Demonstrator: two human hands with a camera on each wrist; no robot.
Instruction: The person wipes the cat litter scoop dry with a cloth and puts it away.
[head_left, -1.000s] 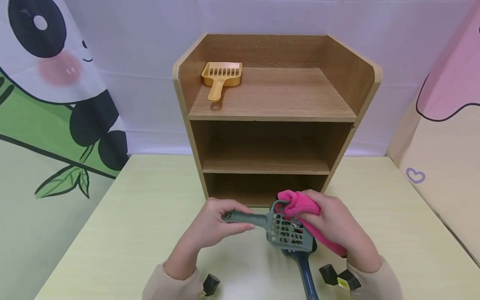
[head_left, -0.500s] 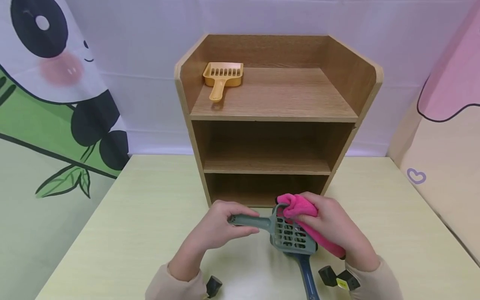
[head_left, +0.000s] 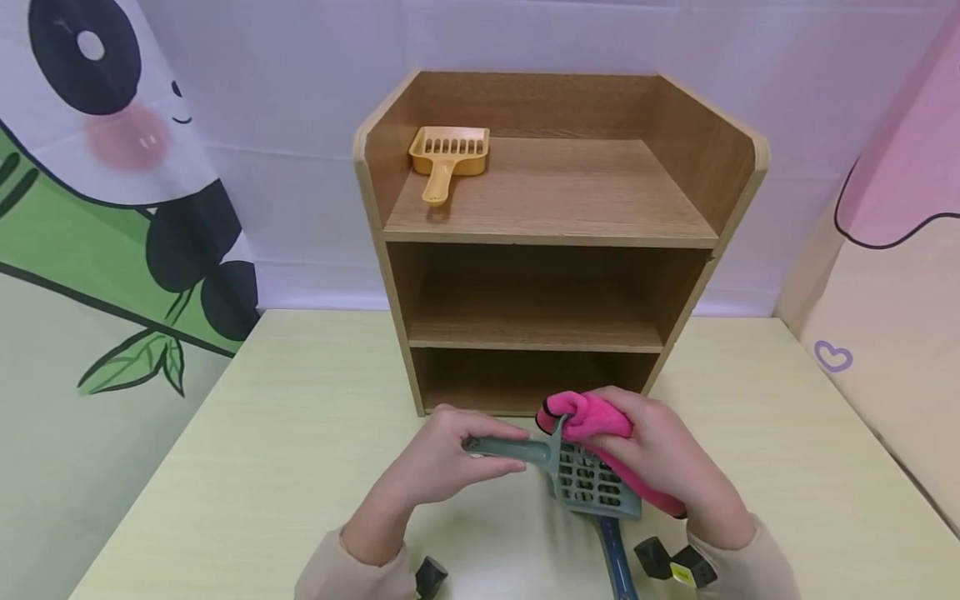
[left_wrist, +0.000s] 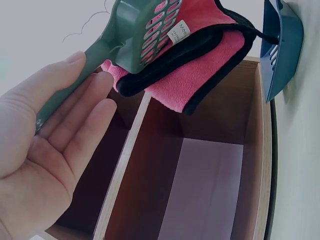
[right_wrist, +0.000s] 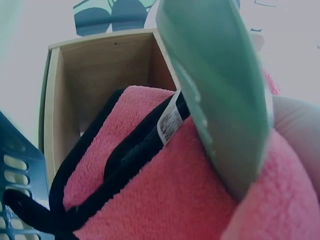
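Green scoop tipped further than in the earlier head frames, pink cloth bunched at its rim.

Since a second ago: green scoop (head_left: 540,452) sits a bit further right and its side wall shows more; pink cloth (head_left: 596,417) now pokes past the rim to the left, black edging visible. Left hand (head_left: 442,458) pinches the scoop handle, thumb on one side, fingers fairly straight on the other, palm open. Right hand (head_left: 660,442) has the cloth bunched between thumb and fingers, pressed to the scoop's rim. Scoop is held in front of the shelf unit (head_left: 570,192), overlapping blue scoop (head_left: 615,554) in head view.
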